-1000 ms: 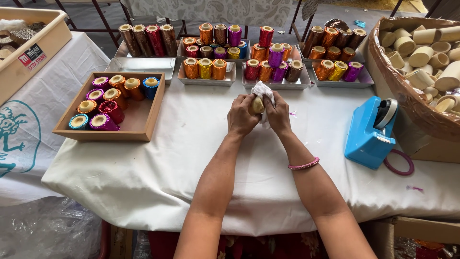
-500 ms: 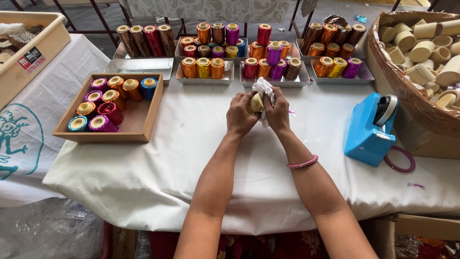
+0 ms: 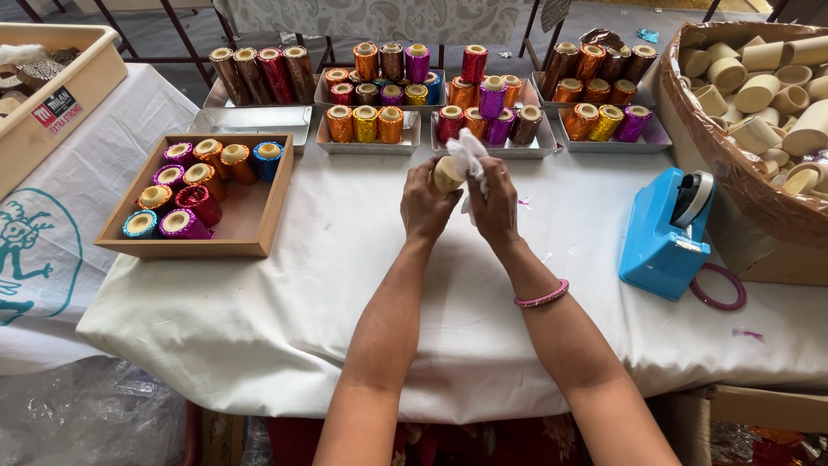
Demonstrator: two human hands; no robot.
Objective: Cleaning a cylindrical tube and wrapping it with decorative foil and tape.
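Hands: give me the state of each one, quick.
Left hand: grip closed around a bare cream cylinder.
Right hand: grip closed on a white cloth pressed against that cylinder.

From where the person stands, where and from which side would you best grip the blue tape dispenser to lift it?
Grip the blue tape dispenser across its low, flat-sided base, coming from above, probably with the right hand, which is nearer. The raised wheel end at the back looks rounded and harder to pinch.
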